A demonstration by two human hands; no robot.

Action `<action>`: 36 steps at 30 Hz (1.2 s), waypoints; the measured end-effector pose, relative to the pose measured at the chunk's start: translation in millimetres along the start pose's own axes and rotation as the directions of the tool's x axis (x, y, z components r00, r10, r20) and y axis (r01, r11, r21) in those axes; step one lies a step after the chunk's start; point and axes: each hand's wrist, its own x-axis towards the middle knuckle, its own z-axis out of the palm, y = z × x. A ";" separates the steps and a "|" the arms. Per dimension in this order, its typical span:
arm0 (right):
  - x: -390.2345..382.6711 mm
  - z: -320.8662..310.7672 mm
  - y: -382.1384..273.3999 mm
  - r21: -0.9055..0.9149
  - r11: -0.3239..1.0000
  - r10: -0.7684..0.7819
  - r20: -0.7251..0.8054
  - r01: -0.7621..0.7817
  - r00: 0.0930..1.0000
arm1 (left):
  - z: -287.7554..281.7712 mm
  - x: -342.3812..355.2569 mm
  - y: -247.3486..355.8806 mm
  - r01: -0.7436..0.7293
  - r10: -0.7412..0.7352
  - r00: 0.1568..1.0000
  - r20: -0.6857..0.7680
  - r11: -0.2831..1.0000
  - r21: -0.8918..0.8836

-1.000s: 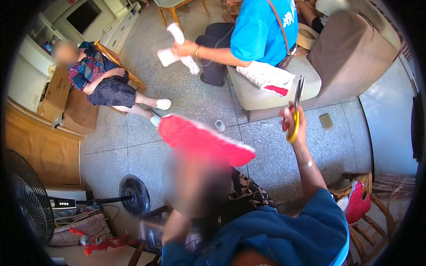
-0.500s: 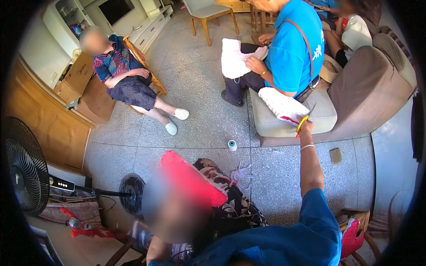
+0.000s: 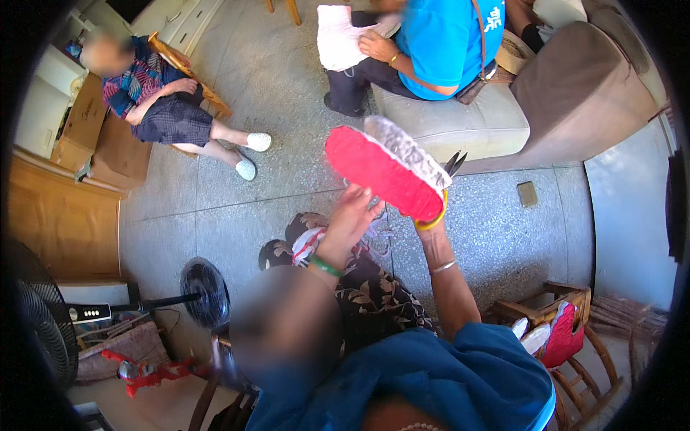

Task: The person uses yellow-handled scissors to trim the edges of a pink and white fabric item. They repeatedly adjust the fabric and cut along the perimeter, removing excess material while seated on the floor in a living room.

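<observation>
A red cloth shoe sole point(image 3: 384, 176) is held up in front of me, with a white and grey mottled sole point(image 3: 410, 147) behind it. My right hand point(image 3: 433, 234), below a silver bangle, is closed at their lower right end. It also grips yellow-handled scissors point(image 3: 440, 215), whose dark blades stick out past the soles, parted at the tips. Just beneath the red sole is my left hand point(image 3: 352, 215), wearing a green bangle. Its fingers are spread; whether a fingertip touches the sole I cannot tell. Red and white cloth scraps point(image 3: 307, 244) lie on my patterned trousers.
A co-worker in blue point(image 3: 442, 50) sits on the grey sofa point(image 3: 496, 133), holding white cloth point(image 3: 341, 39). Another person point(image 3: 165, 100) sits on a wooden chair at left. A standing fan point(image 3: 205, 293) is at lower left. More soles point(image 3: 560, 334) lie on a chair at right.
My right hand has come back from the sofa seat with the scissors and white sole. The red sole has risen from my lap beside it. My left hand shows open below. The view has shifted.
</observation>
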 end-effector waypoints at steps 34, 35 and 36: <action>-55.2 98.5 10.1 -0.879 0.456 0.403 0.342 0.138 0.849 | -270.4 -535.9 53.8 -0.504 0.414 0.370 -0.832 0.842 0.195; -56.9 93.5 4.6 -0.877 0.463 0.373 0.326 0.130 0.869 | -279.6 -537.6 40.6 -0.466 0.355 0.378 -0.855 0.871 0.156; -56.8 89.4 0.7 -0.872 0.474 0.355 0.315 0.121 0.880 | -301.3 -546.4 13.3 -0.434 0.297 0.368 -0.881 0.893 0.120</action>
